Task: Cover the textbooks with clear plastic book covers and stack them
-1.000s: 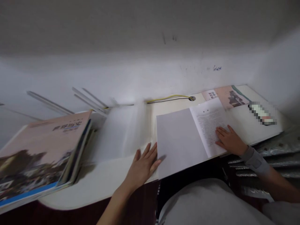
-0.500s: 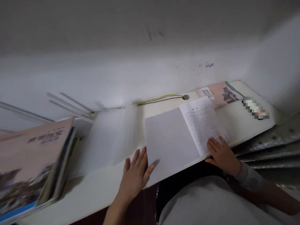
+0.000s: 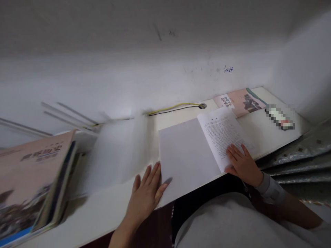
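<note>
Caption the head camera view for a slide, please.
Left hand at edge of open book, right hand on printed page.

A stack of books [image 3: 38, 179] is blocking the left of the white desk [image 3: 103, 212], and a pale shape [image 3: 113, 151] (blur is hiding its nature) is filling the space behind. Along the front edge, a bare strip is leaving passage between the stack and the left hand [image 3: 146, 189]. Rightward, a lane is running between the open book [image 3: 188, 148] and the phone [image 3: 279, 119], with a pink booklet [image 3: 241, 101] bounding its back and the right hand [image 3: 244, 165] crowding its near side.
</note>
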### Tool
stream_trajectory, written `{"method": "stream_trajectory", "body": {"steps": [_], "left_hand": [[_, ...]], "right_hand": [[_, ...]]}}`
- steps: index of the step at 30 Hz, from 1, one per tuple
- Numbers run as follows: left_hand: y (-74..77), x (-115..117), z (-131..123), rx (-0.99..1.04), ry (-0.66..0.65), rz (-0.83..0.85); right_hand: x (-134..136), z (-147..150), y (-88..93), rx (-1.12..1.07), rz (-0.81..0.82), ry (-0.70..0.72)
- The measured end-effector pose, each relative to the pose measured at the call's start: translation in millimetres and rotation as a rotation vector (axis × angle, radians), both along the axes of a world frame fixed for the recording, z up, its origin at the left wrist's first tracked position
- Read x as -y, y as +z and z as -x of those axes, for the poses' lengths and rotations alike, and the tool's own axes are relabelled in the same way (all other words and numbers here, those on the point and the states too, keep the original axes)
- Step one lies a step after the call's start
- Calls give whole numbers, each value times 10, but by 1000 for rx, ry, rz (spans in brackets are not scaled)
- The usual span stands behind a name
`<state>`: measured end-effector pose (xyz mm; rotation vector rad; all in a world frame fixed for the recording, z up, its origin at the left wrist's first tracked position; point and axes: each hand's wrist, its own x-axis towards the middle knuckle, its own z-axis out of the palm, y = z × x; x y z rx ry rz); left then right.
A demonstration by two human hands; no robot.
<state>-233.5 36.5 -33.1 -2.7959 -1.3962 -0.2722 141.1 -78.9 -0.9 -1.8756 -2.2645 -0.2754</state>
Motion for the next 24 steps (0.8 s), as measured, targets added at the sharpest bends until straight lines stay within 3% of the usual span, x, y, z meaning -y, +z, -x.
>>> {"method": "stream_trajectory", "body": {"steps": [7,11,17,20,24], "left_hand": [[1,-4,21,2,0,-14],[11,2,11,6,0,0],[27,11,-21,4,15,0],[46,17,-36,-2,21,3],[48,21,-40,8,24,-4]], "right_hand": [[-103,-72,-84,51,17,-51],[-153,-121,7,42,38,-57],[-742,-204,211,20,20,91],[-1024,-232,176,34,75,135],[-1125,-297,45,75,134,104]]}}
